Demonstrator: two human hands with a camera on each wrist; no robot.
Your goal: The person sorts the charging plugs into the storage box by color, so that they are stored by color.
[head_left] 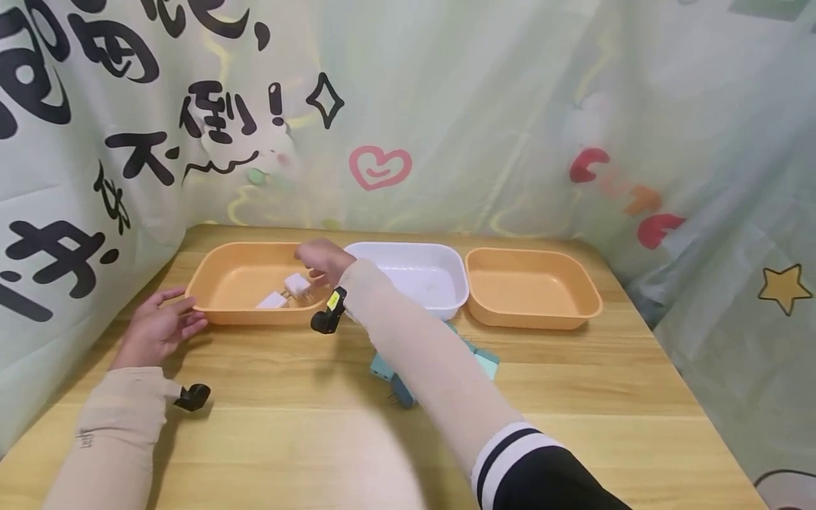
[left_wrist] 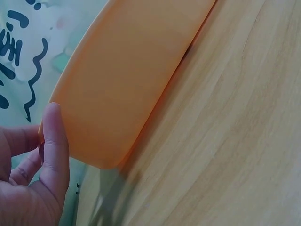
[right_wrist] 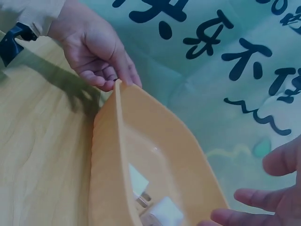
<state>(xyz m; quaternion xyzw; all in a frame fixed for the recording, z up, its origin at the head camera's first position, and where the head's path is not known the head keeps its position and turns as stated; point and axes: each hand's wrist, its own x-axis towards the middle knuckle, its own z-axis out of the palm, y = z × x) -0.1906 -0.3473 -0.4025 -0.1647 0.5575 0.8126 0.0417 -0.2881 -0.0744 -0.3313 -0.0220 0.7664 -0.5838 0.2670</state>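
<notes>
My left hand (head_left: 159,327) pinches the rim of the left orange tray (head_left: 232,280) at its near left corner; in the left wrist view the thumb (left_wrist: 55,141) lies against the outer wall. Inside that tray are two white charger plugs (head_left: 296,285) with metal prongs. Over the tray's right end is my right hand (head_left: 324,260), close above the plugs. The right wrist view shows its fingers (right_wrist: 256,200) spread and holding nothing. Several blue and teal charger plugs (head_left: 403,391) lie on the table, partly hidden under my right forearm.
A white tray (head_left: 421,273) stands in the middle, and a second orange tray (head_left: 529,283) is to its right. All three line the back of the wooden table (head_left: 287,425). A printed curtain (head_left: 459,127) hangs behind and at both sides.
</notes>
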